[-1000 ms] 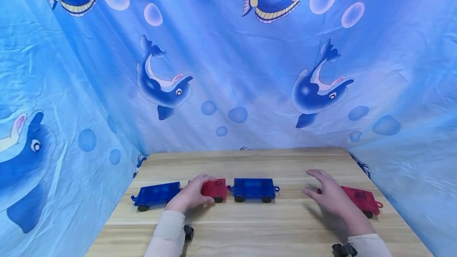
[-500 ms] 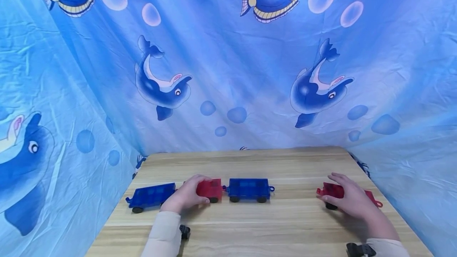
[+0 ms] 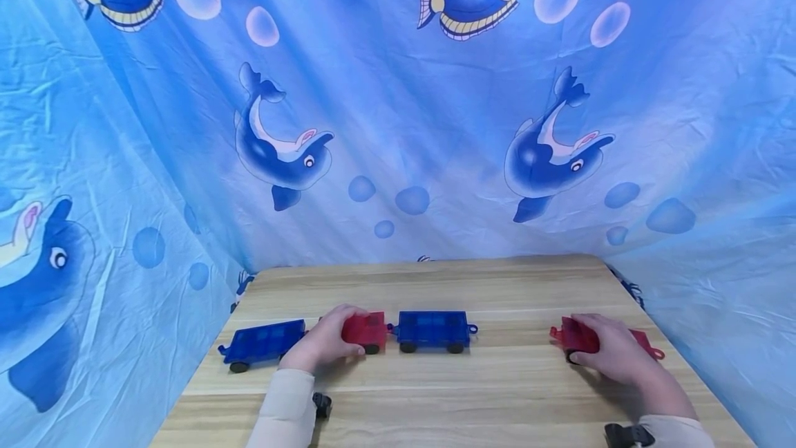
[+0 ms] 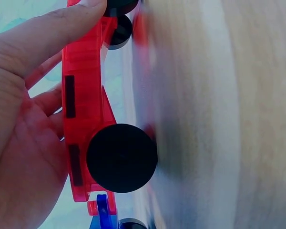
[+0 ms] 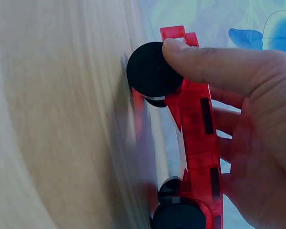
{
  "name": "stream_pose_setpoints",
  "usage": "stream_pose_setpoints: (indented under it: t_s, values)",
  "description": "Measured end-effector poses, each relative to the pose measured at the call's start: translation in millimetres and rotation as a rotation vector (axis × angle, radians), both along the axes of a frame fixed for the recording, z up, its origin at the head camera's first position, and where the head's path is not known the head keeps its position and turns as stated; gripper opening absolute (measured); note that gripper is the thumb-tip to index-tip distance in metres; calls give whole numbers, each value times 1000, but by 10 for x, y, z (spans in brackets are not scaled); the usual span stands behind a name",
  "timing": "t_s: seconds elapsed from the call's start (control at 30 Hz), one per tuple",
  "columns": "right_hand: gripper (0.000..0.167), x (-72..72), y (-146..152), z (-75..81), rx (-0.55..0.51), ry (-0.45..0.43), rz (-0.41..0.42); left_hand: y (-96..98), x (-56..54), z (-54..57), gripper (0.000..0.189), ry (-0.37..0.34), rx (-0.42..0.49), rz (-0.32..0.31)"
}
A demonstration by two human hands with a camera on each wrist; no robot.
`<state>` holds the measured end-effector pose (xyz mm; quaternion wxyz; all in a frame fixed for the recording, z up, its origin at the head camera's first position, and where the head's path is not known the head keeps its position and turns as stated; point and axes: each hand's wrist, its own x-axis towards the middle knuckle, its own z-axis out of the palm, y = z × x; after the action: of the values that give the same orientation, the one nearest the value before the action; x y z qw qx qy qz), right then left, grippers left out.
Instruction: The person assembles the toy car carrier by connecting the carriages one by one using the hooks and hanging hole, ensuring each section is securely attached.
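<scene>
Left hand [image 3: 325, 342] gripping red car [image 3: 370, 329], blue cars [image 3: 432, 328] to either side of that hand, right hand [image 3: 614, 351] gripping second red car [image 3: 577, 335]

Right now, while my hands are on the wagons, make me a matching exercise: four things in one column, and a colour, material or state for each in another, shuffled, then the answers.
Column one
1. Left hand
2. Right hand
3. Wheels
4. Tabletop

Column two
A. Black
B. Gripping the lone red wagon
C. Pale wood grain
D. Gripping the coupled red wagon, between two blue wagons

Pairs: 1-D, 2-B, 3-A, 4-C
</scene>
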<state>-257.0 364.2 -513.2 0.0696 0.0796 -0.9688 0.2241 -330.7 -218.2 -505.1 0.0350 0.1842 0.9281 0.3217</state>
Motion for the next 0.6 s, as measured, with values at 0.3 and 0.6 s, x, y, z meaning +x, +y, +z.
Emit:
stream_pose_setpoints:
  t_s: [0.3, 0.6]
  values:
    - [89, -52, -68, -13, 9, -27, -21, -2, 6, 0, 73, 9, -5, 14]
    - [83, -55, -69, -32, 26, -47, 29, -13, 11, 26, 74, -22, 53, 20]
